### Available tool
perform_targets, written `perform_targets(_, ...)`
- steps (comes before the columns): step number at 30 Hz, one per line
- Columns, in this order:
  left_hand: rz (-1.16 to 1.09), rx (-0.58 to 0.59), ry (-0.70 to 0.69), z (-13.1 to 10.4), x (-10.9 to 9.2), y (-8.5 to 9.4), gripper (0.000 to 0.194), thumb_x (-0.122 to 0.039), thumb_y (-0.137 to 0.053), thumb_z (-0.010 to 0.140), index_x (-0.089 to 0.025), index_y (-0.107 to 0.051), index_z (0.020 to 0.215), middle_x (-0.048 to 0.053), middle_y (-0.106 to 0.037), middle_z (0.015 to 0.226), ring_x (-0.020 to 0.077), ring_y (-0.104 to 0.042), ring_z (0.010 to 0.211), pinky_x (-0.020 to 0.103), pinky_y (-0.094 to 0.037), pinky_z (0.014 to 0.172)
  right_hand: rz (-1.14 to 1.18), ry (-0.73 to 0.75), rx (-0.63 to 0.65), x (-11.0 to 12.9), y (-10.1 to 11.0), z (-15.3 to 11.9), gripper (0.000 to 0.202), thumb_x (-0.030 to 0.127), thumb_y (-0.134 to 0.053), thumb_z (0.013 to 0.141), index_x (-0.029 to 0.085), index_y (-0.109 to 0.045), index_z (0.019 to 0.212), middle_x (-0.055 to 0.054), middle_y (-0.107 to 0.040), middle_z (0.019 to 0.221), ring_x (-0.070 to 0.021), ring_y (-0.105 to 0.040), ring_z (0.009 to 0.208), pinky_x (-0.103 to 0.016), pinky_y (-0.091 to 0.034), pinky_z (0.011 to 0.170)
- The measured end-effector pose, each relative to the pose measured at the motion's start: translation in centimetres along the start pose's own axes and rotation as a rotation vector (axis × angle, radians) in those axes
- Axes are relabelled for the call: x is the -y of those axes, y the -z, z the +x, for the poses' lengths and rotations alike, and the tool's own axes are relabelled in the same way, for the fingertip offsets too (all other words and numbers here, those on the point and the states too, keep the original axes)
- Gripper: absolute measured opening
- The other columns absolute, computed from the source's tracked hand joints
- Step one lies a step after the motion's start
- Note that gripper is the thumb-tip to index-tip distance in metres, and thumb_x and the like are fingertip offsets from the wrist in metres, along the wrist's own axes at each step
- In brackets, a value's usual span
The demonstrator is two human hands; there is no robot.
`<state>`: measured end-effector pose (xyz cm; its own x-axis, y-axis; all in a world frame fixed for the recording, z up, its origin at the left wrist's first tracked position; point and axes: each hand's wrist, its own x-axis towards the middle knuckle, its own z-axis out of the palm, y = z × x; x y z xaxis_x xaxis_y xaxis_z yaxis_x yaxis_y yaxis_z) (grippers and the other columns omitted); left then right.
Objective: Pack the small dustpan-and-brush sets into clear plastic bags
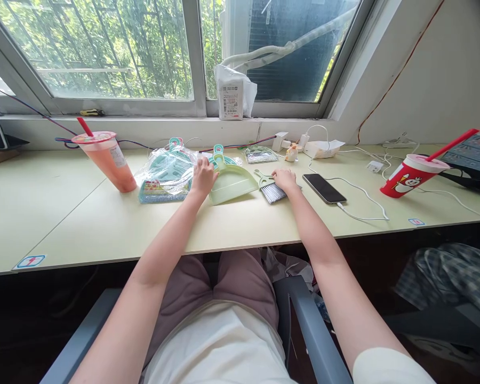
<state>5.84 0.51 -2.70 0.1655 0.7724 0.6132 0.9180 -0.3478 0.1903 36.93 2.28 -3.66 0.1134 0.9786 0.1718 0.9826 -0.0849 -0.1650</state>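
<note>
A pale green dustpan (234, 184) lies on the desk in front of me, its handle with a teal rim pointing toward the window. At its left edge is my left hand (203, 177), fingers curled and thumb against the pan; the exact hold is partly hidden. My right hand (286, 179) is closed over the right end of a small brush (272, 193) with a green handle and grey bristles. The brush lies flat, just right of the dustpan. Left of my left hand is a clear plastic bag (170, 170) with teal-handled items inside.
A tilted cup of orange drink (114, 165) stands at left. On the right are a phone (325, 188) on a white cable and a red cup (412, 178) with a straw. Chargers and a small packet (261, 154) sit at the back. A boxed item (231, 101) rests on the sill.
</note>
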Motion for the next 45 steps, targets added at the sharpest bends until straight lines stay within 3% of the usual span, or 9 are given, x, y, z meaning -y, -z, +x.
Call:
perform_targets(6, 0.036, 0.014, 0.047, -0.3, -0.2, 0.1, 0.019, -0.019, -0.053, 0.09, -0.016, -0.07, 0.097, 0.022, -0.056, 0.126, 0.0409, -0.047, 0.131, 0.053, -0.041, 0.102, -0.003, 0.006, 0.016, -0.1, -0.3, 0.4, 0.027, 0.023, -0.053, 0.097, 0.021, -0.072, 0.116, -0.013, -0.069, 0.128, -0.0269, -0.058, 0.121, -0.042, -0.037, 0.103)
perform_targets(10, -0.041, -0.092, 0.084, -0.2, -0.6, 0.4, 0.018, -0.019, -0.05, 0.091, -0.018, -0.068, 0.097, 0.02, -0.059, 0.124, 0.0388, -0.049, 0.128, 0.052, -0.04, 0.103, 0.075, 0.035, -0.075, -0.3, -0.2, 0.7, 0.022, 0.024, -0.057, 0.095, 0.019, -0.072, 0.111, -0.013, -0.072, 0.119, -0.0276, -0.06, 0.118, -0.044, -0.036, 0.105)
perform_targets(14, -0.277, -0.254, 0.15, 0.0, -1.0, 0.4, 0.019, -0.022, -0.043, 0.098, -0.02, -0.061, 0.104, 0.013, -0.064, 0.101, 0.0289, -0.061, 0.106, 0.041, -0.047, 0.092, 0.477, 0.145, -0.187, -1.0, 0.7, 1.3, 0.023, 0.029, -0.055, 0.096, 0.018, -0.065, 0.113, -0.011, -0.072, 0.111, -0.0237, -0.065, 0.102, -0.039, -0.046, 0.095)
perform_targets(17, -0.5, -0.339, 0.198, 0.2, -1.2, 0.5, 0.015, -0.028, -0.043, 0.102, -0.022, -0.056, 0.107, 0.005, -0.062, 0.086, 0.0201, -0.062, 0.082, 0.032, -0.047, 0.078, 0.844, 0.264, -0.204, -1.0, 2.0, 1.4, 0.027, 0.045, -0.059, 0.095, 0.02, -0.061, 0.107, -0.005, -0.07, 0.092, -0.0191, -0.065, 0.085, -0.034, -0.052, 0.083)
perform_targets(20, -0.625, -0.421, 0.229, 0.6, -1.0, 0.4, 0.02, -0.038, -0.043, 0.103, -0.023, -0.054, 0.108, 0.003, -0.061, 0.084, 0.0177, -0.06, 0.076, 0.029, -0.045, 0.073, 1.043, 0.329, -0.197, -0.4, 3.2, 0.8, 0.037, 0.059, -0.066, 0.087, 0.024, -0.06, 0.098, 0.0, -0.065, 0.08, -0.017, -0.063, 0.078, -0.033, -0.053, 0.08)
perform_targets(23, -0.712, -0.482, 0.293, 1.1, -0.3, 0.0, 0.031, -0.047, -0.036, 0.104, -0.024, -0.055, 0.106, 0.004, -0.062, 0.085, 0.0186, -0.06, 0.077, 0.03, -0.045, 0.071, 1.126, 0.347, -0.186, 0.3, 4.0, 0.0, 0.043, 0.066, -0.067, 0.083, 0.025, -0.061, 0.098, -0.001, -0.065, 0.082, -0.0181, -0.064, 0.082, -0.033, -0.054, 0.081)
perform_targets(30, -0.704, -0.457, 0.325, 1.4, 0.4, -1.1, 0.038, -0.052, -0.041, 0.101, -0.024, -0.05, 0.078, 0.002, -0.052, 0.071, 0.0185, -0.052, 0.073, 0.031, -0.043, 0.07, 1.192, 0.392, -0.154, 1.8, 4.2, -1.6, 0.051, 0.072, -0.064, 0.081, 0.027, -0.062, 0.103, -0.003, -0.066, 0.088, -0.0194, -0.065, 0.085, -0.034, -0.054, 0.078)
perform_targets(40, -0.733, -0.484, 0.348, 0.9, -1.1, 0.2, 0.038, -0.056, -0.036, 0.101, -0.023, -0.054, 0.102, 0.007, -0.062, 0.086, 0.0223, -0.06, 0.081, 0.033, -0.044, 0.075, 1.325, 0.404, -0.249, 3.8, 4.2, -2.3, 0.054, 0.074, -0.068, 0.077, 0.029, -0.066, 0.107, -0.002, -0.07, 0.089, -0.0183, -0.067, 0.083, -0.033, -0.055, 0.075)
perform_targets(45, -0.728, -0.407, 0.326, 0.4, -2.6, 0.9, 0.026, -0.041, -0.043, 0.102, -0.021, -0.059, 0.101, 0.006, -0.068, 0.089, 0.0211, -0.062, 0.084, 0.032, -0.047, 0.08, 1.428, 0.491, -0.265, 4.2, 4.0, -2.3, 0.052, 0.07, -0.077, 0.071, 0.029, -0.069, 0.101, 0.0, -0.071, 0.083, -0.0187, -0.07, 0.085, -0.032, -0.056, 0.074)
